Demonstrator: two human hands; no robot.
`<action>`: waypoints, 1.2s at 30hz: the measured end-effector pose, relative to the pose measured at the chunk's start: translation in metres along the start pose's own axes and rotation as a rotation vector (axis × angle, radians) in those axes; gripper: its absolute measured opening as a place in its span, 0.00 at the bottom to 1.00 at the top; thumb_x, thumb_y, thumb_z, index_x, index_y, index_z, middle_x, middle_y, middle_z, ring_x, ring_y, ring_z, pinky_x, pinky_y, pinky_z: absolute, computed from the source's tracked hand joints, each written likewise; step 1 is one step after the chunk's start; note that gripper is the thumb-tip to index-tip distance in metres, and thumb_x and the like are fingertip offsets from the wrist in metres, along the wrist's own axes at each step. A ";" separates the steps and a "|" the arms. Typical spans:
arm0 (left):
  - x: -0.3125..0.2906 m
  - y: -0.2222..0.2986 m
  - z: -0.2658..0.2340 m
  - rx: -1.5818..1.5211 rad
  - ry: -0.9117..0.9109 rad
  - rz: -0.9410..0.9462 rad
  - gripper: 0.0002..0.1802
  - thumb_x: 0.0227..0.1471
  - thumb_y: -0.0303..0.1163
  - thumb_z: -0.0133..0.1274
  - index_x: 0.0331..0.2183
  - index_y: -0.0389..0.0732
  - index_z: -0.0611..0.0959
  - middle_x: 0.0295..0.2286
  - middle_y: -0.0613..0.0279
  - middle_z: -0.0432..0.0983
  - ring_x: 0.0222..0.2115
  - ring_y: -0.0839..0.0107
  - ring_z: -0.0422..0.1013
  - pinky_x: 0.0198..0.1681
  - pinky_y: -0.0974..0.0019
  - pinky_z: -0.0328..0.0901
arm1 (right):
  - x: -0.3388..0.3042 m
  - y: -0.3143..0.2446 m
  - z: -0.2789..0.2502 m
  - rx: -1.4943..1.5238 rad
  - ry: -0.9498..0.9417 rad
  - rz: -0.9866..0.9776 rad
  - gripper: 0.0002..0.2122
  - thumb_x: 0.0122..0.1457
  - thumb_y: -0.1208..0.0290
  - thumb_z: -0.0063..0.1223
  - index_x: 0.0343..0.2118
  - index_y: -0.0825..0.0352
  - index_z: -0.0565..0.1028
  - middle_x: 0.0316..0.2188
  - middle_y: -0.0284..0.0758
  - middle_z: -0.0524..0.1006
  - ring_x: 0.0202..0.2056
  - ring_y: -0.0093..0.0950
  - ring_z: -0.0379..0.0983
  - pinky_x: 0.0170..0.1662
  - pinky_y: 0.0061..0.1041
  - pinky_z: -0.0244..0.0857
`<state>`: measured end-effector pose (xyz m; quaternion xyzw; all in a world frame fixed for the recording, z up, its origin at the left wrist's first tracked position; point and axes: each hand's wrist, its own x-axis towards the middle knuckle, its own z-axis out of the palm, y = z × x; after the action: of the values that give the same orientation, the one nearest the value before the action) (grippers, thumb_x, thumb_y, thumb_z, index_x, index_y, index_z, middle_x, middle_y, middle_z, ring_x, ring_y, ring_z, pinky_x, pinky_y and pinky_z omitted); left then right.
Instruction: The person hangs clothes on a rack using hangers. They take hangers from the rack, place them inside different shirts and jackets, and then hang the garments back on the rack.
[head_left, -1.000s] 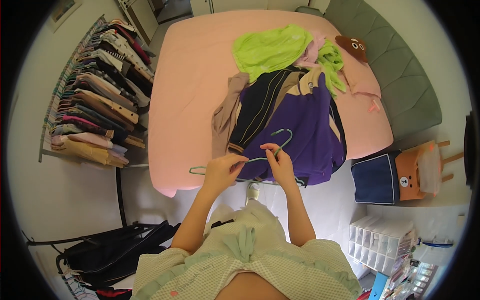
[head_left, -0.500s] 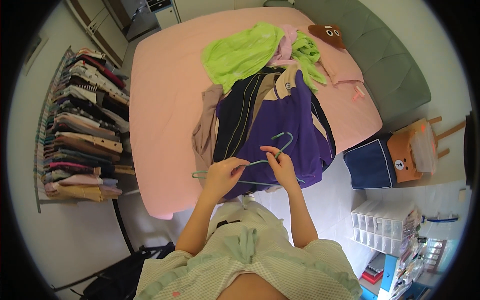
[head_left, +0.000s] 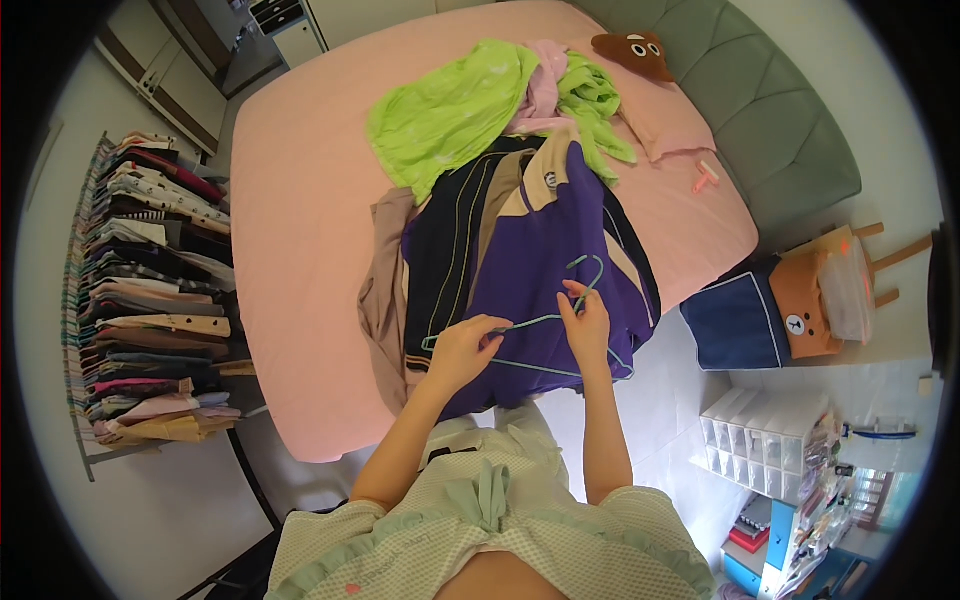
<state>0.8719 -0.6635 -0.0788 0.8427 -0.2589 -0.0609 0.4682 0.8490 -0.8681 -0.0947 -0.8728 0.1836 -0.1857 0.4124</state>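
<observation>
A thin green clothes hanger point(head_left: 537, 320) is held in front of me over the near edge of the bed. My left hand point(head_left: 460, 358) is closed on its sloping arm, near the left end. With bent fingers, my right hand point(head_left: 588, 325) grips it close to the base of the hook, which points up and away from me. Beneath the hanger lies a purple sweatshirt point(head_left: 540, 245) with a cream collar area. It rests on dark garments point(head_left: 455, 250) with pale stripes. Left of these hangs a beige-brown garment point(head_left: 385, 290) over the bed.
A lime-green cloth point(head_left: 450, 110) lies bunched farther up the pink bed point(head_left: 290, 200), near a brown cushion point(head_left: 636, 55) and a pink pillow point(head_left: 668, 125). At left stands a packed clothes rack point(head_left: 160, 290). Storage boxes point(head_left: 740, 320) and white drawers point(head_left: 760, 445) line the right.
The hanger has shifted slightly to the right, with both hands still on it; its right end now shows more. The whole view has turned slightly. The clothes lie as before.
</observation>
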 end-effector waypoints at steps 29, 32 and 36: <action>0.170 -0.082 0.191 -0.067 0.133 -0.378 0.25 0.44 0.30 0.54 0.47 0.41 0.70 0.42 0.50 0.65 0.44 0.53 0.65 0.46 0.59 0.62 | 0.177 0.209 -0.005 -0.177 -0.333 0.218 0.23 0.42 0.63 0.51 0.42 0.72 0.70 0.32 0.56 0.73 0.36 0.50 0.71 0.40 0.41 0.65; 0.185 -0.082 0.188 0.082 0.154 -0.378 0.25 0.43 0.30 0.54 0.46 0.42 0.70 0.43 0.51 0.64 0.45 0.52 0.62 0.47 0.56 0.60 | 0.121 0.241 -0.067 -0.127 -0.339 0.328 0.25 0.42 0.64 0.50 0.46 0.71 0.69 0.33 0.55 0.74 0.37 0.50 0.71 0.40 0.39 0.65; 0.207 -0.087 0.198 0.223 0.272 -0.399 0.31 0.37 0.33 0.60 0.46 0.43 0.67 0.44 0.52 0.61 0.45 0.52 0.60 0.48 0.54 0.56 | 0.065 0.282 -0.106 -0.321 -0.538 0.605 0.24 0.39 0.67 0.54 0.43 0.69 0.72 0.31 0.44 0.78 0.33 0.40 0.75 0.39 0.33 0.67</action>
<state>1.0144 -0.8782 -0.2307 0.9238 -0.0276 -0.0093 0.3818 0.8077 -1.1355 -0.2429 -0.8501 0.3436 0.2082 0.3403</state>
